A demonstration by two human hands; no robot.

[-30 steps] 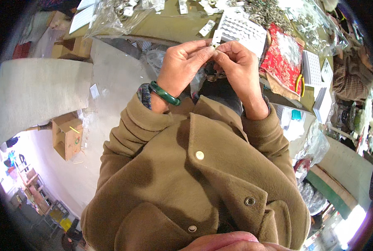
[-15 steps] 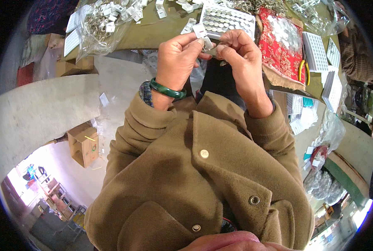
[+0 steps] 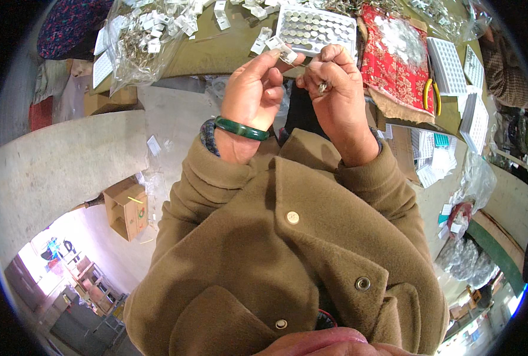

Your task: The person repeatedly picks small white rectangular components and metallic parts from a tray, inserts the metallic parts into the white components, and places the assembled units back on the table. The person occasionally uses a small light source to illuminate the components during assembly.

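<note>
My left hand (image 3: 253, 95), below a green bangle (image 3: 240, 128) at the wrist, pinches a small white card (image 3: 282, 50) at its fingertips; the other fingers are loosely curled. What is fixed to the card is too small to tell. Close by on the right, my right hand (image 3: 341, 101) is closed, thumb against curled fingers, with small metal pieces (image 3: 322, 88) showing in the grip. Beyond both hands lies a white tray (image 3: 350, 37) bearing rows of round silvery pieces. Another white card (image 3: 261, 40) rests on the table left of that tray.
Red patterned cloth (image 3: 388, 80) with pale pieces on it lies to the right, yellow-handled pliers (image 3: 431, 98) at its edge. Stacked white trays (image 3: 447, 68) stand farther right. A clear bag (image 3: 134, 62) of carded metal pieces sits left. On the floor is a cardboard box (image 3: 125, 207).
My hands have drawn slightly apart. The left fingers have loosened around the card, which has tilted. My right fingers have curled in, and metal pieces now show in them.
</note>
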